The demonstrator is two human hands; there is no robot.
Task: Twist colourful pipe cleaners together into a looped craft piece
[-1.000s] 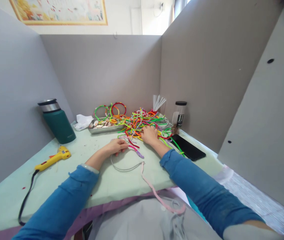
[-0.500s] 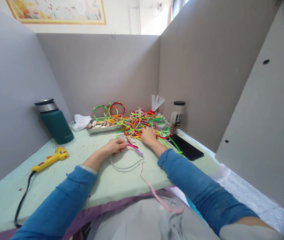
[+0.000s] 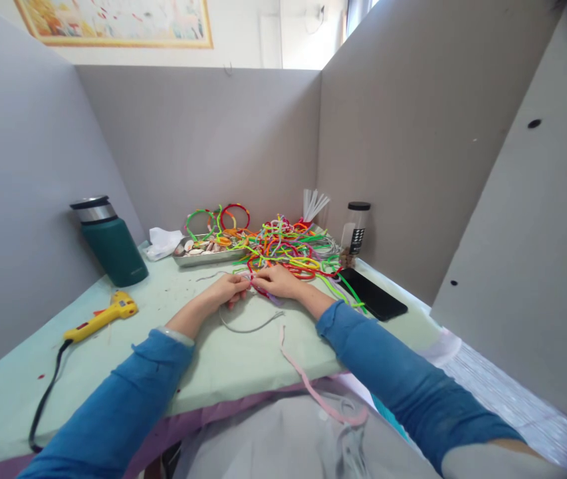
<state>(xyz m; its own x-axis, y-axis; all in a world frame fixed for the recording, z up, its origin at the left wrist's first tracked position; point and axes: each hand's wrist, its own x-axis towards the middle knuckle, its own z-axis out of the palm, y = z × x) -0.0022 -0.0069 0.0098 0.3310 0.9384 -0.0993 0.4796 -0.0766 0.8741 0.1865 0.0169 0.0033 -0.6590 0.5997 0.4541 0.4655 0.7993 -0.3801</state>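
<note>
My left hand point(image 3: 229, 290) is closed in a pinch on a pink pipe cleaner point(image 3: 252, 282). Close against it, my right hand point(image 3: 279, 281) also pinches the pink strand from the other side. A purple length point(image 3: 275, 300) pokes out below my right fingers; my fingers hide much of both pieces. A thin grey wire point(image 3: 248, 330) curves on the table under my hands. Nearer to me, a pale pink fuzzy strip point(image 3: 308, 384) trails from the table over its front edge onto my lap. Just behind my right hand spreads a heap of colourful pipe cleaners point(image 3: 290, 243).
A metal tray point(image 3: 208, 259) holds shells, with bent coloured rings point(image 3: 234, 217) behind. To the left are a green tumbler point(image 3: 113, 249), white tissue point(image 3: 162, 243) and a corded yellow glue gun point(image 3: 98, 319). A phone point(image 3: 375, 296) and clear jar point(image 3: 355, 233) sit right. Grey partitions point(image 3: 198, 140) enclose the table.
My right hand has come from the pipe-cleaner heap leftward to my left hand and now grips the pink strand there. My left hand has stayed nearly in place.
</note>
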